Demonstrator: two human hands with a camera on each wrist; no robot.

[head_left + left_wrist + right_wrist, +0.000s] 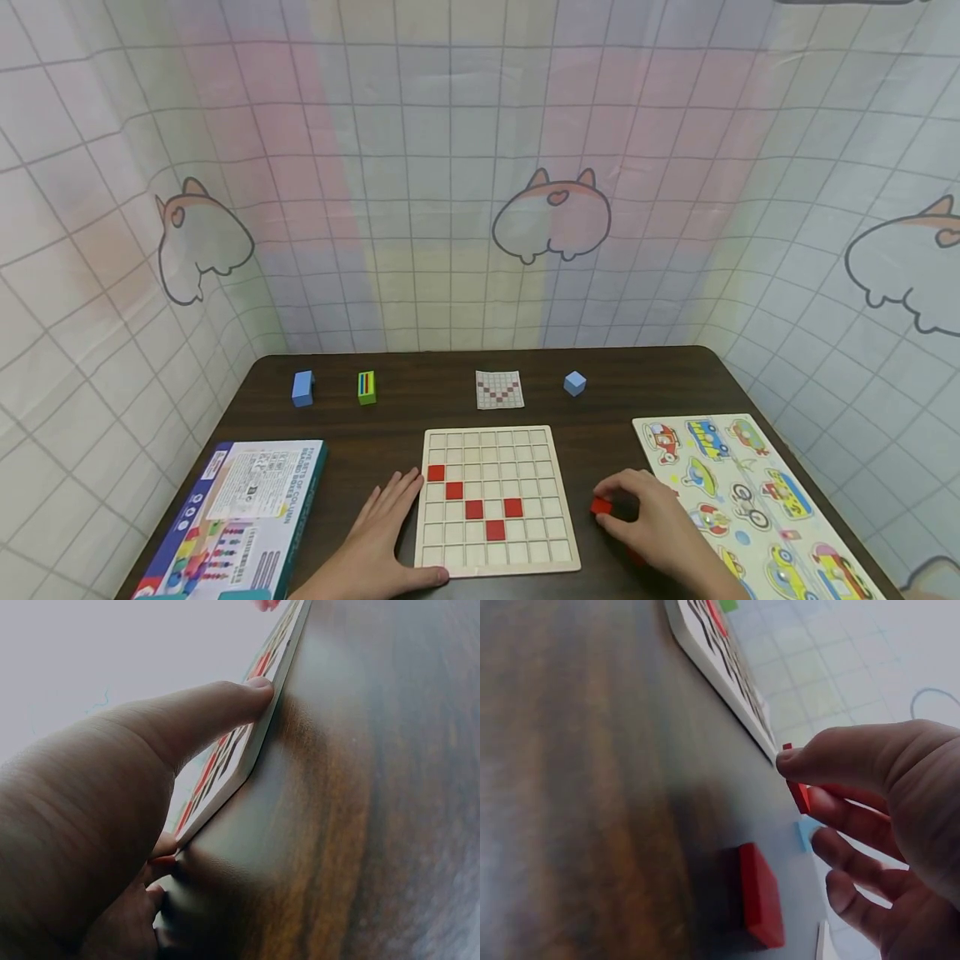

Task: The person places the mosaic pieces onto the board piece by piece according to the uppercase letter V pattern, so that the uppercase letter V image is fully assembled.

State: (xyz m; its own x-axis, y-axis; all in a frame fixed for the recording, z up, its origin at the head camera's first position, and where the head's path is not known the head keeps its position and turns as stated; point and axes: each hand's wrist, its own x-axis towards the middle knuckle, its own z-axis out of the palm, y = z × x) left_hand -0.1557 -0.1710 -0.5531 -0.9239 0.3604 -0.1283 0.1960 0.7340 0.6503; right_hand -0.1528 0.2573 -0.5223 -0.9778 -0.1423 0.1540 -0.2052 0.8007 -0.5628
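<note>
Red tile: a small red square [601, 505] pinched between thumb and fingertips of the right hand [660, 523], just right of the grid board and just above the dark table (in the right wrist view it shows as a thin red edge [799, 795] under the thumb).
Right hand: fingers curled round the tile, thumb on top; wrist lies beside the vehicle puzzle.
Second red tile: lies flat on the table [761, 894], near the right hand, apart from the fingers.
Grid board: pale wooden board [495, 498] with square cells, five red squares already seated in a V-like line.
Left hand: flat and relaxed [382, 531], fingers straight, holding nothing; thumb tip [259, 686] presses the board's left edge.
Table: dark wood [390, 417].
Vehicle puzzle: right of the board [757, 492].
Box: printed box [240, 508] at left.
Far edge: blue block [302, 388], green striped block [367, 387], pattern card [499, 389], pale blue cube [574, 382].
</note>
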